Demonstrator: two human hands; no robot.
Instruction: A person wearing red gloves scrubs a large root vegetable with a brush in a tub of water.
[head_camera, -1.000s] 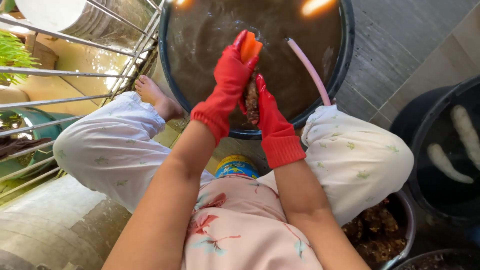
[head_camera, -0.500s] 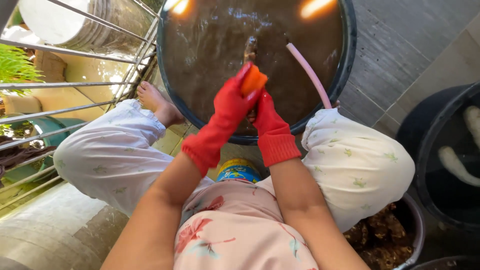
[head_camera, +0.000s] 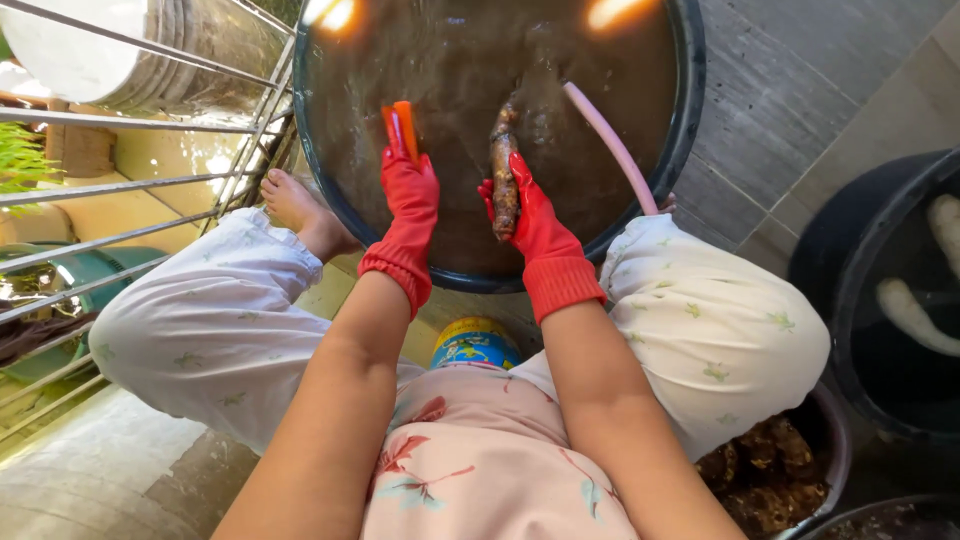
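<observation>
A right hand in a red rubber glove (head_camera: 530, 215) grips a long muddy brown root (head_camera: 503, 165), lengthwise up-frame, over murky water at upper centre. Just left, the gloved left hand (head_camera: 410, 190) clasps an orange scrubber (head_camera: 403, 128).

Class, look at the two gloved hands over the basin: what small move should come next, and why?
Probably bring the left hand with its orange scrubber across to the muddy root held by the right hand: the two are apart, and the root looks dirty above the brown water.
</observation>
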